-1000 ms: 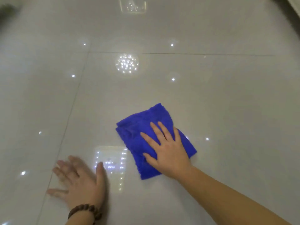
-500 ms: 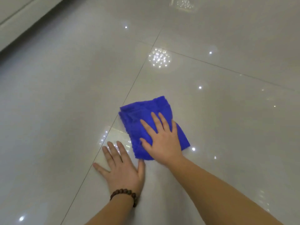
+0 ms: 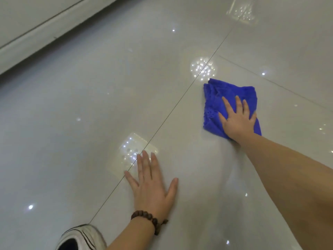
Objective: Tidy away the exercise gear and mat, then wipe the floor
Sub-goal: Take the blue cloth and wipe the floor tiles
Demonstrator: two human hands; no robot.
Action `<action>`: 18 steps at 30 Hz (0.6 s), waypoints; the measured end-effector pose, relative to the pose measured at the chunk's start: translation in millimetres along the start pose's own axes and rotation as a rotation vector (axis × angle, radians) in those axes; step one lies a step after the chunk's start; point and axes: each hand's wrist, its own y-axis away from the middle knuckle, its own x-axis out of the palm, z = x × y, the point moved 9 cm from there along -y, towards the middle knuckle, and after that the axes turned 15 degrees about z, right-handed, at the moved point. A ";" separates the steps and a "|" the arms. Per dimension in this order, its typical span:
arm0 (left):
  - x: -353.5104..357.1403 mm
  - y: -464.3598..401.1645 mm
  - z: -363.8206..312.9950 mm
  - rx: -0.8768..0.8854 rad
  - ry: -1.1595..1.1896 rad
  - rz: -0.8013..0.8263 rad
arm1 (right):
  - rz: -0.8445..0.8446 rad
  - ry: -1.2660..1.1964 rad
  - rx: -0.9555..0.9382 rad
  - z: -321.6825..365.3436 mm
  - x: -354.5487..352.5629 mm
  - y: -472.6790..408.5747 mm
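Head camera view, looking down at a glossy pale grey tiled floor [image 3: 90, 114]. One folded blue cloth [image 3: 216, 98] lies flat on the floor, roughly oblong, its long axis running from the person outward and leaning slightly left, with one corner pointing away toward a cluster of reflected ceiling lights. The right hand [image 3: 237, 121] lies flat on the near half of the cloth, fingers [image 3: 227, 105] straight and spread, pressing down rather than gripping. The left hand [image 3: 151, 188], nearer than the cloth and to its left, rests palm down on bare tile, fingers straight, holding nothing. One brown beaded bracelet [image 3: 149, 220] circles its wrist. Thin grout lines cross near the cloth. A white skirting board [image 3: 36, 33] runs far left of it. One striped shoe [image 3: 81, 237] shows at the bottom edge.
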 end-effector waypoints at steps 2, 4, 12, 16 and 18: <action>1.2 27.7 39.7 -0.136 -0.006 -0.057 | -0.011 -0.066 0.047 8.7 -3.2 4.8; 18.8 45.5 64.7 -0.191 -0.073 0.035 | -0.024 -0.110 0.034 47.7 8.9 32.0; 24.4 50.5 67.4 -0.196 -0.077 0.480 | -0.022 0.201 -0.647 160.3 82.8 153.4; 25.1 54.2 66.8 -0.215 -0.117 0.563 | -0.045 0.089 -0.314 68.7 44.7 87.0; 26.9 52.7 68.0 -0.225 -0.127 0.547 | -0.031 0.108 -0.256 50.8 36.3 65.8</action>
